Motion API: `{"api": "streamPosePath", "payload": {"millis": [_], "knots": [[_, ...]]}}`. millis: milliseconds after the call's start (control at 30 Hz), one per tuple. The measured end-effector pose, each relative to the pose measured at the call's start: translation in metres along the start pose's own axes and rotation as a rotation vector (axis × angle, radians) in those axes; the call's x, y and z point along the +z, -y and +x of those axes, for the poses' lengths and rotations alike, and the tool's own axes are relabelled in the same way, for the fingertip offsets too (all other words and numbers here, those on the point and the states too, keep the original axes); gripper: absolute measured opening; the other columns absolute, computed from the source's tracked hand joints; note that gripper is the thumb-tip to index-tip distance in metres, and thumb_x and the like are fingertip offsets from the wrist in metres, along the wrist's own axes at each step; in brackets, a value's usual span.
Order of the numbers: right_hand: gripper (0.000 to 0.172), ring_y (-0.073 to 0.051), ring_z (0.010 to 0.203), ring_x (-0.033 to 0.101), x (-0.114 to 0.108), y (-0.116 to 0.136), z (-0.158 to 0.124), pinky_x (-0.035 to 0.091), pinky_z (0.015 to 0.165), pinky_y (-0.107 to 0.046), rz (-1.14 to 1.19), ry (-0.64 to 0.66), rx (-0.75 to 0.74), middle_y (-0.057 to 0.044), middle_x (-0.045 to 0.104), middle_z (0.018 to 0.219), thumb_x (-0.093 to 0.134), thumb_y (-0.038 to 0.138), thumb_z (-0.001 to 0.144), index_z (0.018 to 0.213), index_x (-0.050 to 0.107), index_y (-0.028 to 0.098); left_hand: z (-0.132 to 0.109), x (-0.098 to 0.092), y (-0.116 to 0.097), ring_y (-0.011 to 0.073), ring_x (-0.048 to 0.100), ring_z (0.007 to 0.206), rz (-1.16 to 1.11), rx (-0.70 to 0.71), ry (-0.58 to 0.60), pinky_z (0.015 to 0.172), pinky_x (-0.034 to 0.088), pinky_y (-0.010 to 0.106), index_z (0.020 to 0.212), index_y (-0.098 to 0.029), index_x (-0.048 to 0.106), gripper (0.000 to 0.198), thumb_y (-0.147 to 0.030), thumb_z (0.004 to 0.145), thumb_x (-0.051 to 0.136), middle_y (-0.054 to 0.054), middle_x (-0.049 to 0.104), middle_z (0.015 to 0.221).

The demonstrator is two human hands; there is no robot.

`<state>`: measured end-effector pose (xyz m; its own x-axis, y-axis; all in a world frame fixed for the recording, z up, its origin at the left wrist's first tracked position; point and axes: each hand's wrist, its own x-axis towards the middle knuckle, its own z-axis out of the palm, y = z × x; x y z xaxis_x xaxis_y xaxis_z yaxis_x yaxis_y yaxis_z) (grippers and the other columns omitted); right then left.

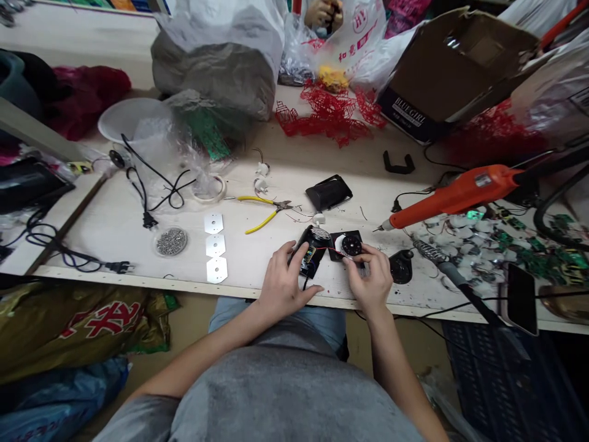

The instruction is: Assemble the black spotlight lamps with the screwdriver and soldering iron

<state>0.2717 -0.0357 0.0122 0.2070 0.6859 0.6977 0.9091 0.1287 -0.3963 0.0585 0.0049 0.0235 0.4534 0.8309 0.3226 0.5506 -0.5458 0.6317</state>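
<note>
My left hand (284, 277) grips the left side of an opened black plastic housing (314, 266), thumb low along its near edge. Inside the housing a small circuit board and thin wires show. My right hand (370, 277) pinches a round black disc (352, 244) with holes, which has a white part on its left. Beneath the disc lies a flat black square piece (337, 240). A thin red wire runs from the housing toward the disc. Just right of my right hand rests a black bracket-shaped part (402, 267). A small white motor-like part (319, 218) sits beyond the housing.
Yellow-handled cutters (265, 212) and a black cover (329, 193) lie farther back. An orange electric screwdriver (453, 195) and a soldering iron (453, 272) reach in from the right. Screws fill a dish (170, 241) near three white plates (215, 245). A phone (521, 299) overhangs the front edge.
</note>
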Motion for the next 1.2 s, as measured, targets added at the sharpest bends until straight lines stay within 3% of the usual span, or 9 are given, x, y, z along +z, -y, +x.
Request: {"api": "streamPosePath", "payload": {"millis": [333,467,600,733,867,933,1067,1200], "knots": [[0.011,-0.021,0.089,0.074,-0.003,-0.005,0.009,0.059,0.076,-0.034,-0.053,-0.054,-0.190,-0.010,0.075,0.095,0.069,0.015,0.090,0.094,0.060,0.020,-0.001,0.008,0.004,0.0354,0.056,0.122,-0.002,-0.070,0.021,0.102,0.051,0.052,0.139,-0.019,0.043,0.085,-0.049,0.071,0.084,0.017,0.053,0.129],[0.009,-0.020,0.081,0.075,-0.004,0.003,0.009,0.060,0.070,-0.033,-0.026,-0.109,-0.207,-0.008,0.076,0.094,0.066,0.017,0.092,0.097,0.060,0.021,0.010,-0.006,0.004,0.0342,0.052,0.128,-0.075,-0.070,0.023,0.108,0.047,0.051,0.138,-0.020,0.048,0.082,-0.058,0.073,0.082,0.017,0.050,0.135],[0.010,-0.018,0.080,0.075,-0.002,0.017,0.007,0.059,0.068,-0.030,0.031,-0.081,-0.218,-0.006,0.076,0.093,0.065,0.016,0.092,0.097,0.059,0.022,0.029,-0.025,0.004,0.0323,0.049,0.132,-0.099,0.049,0.114,0.112,0.041,0.050,0.136,-0.023,0.053,0.066,-0.051,0.081,0.077,0.015,0.053,0.143],[0.011,-0.017,0.079,0.075,0.000,0.030,0.005,0.059,0.068,-0.028,0.067,-0.072,-0.202,-0.005,0.075,0.088,0.064,0.013,0.093,0.099,0.059,0.021,0.035,-0.032,0.002,0.0278,0.059,0.115,-0.129,0.064,0.189,0.101,0.046,0.045,0.123,-0.023,0.063,0.044,-0.039,0.083,0.076,0.008,0.069,0.120],[0.012,-0.017,0.078,0.074,0.003,0.039,0.001,0.059,0.069,-0.029,0.104,-0.059,-0.159,-0.004,0.073,0.086,0.064,0.012,0.093,0.098,0.060,0.021,0.022,-0.027,-0.002,0.0219,0.064,0.087,-0.154,0.002,0.030,0.086,0.048,0.039,0.109,-0.023,0.065,0.029,-0.032,0.084,0.077,0.001,0.072,0.083],[0.013,-0.017,0.079,0.072,0.005,0.042,-0.002,0.059,0.070,-0.029,0.118,-0.055,-0.142,-0.004,0.072,0.087,0.065,0.010,0.091,0.097,0.061,0.021,0.016,-0.026,-0.003,0.0200,0.064,0.080,-0.184,0.020,-0.078,0.080,0.049,0.036,0.106,-0.021,0.063,0.026,-0.033,0.086,0.075,-0.001,0.070,0.076],[0.018,-0.017,0.080,0.069,0.011,0.044,-0.006,0.058,0.070,-0.030,0.144,-0.084,-0.104,-0.005,0.069,0.088,0.064,0.006,0.089,0.097,0.061,0.022,0.009,-0.026,-0.003,0.0189,0.066,0.082,-0.226,0.062,-0.161,0.074,0.051,0.033,0.104,-0.020,0.061,0.024,-0.036,0.090,0.072,0.003,0.070,0.090],[0.018,-0.018,0.081,0.067,0.020,0.044,-0.007,0.057,0.072,-0.032,0.199,-0.126,-0.028,-0.004,0.067,0.088,0.064,0.006,0.089,0.094,0.062,0.023,0.006,-0.023,-0.001,0.0229,0.066,0.092,-0.228,0.075,-0.155,0.079,0.054,0.037,0.112,-0.019,0.060,0.030,-0.034,0.088,0.072,0.007,0.071,0.100]]}}
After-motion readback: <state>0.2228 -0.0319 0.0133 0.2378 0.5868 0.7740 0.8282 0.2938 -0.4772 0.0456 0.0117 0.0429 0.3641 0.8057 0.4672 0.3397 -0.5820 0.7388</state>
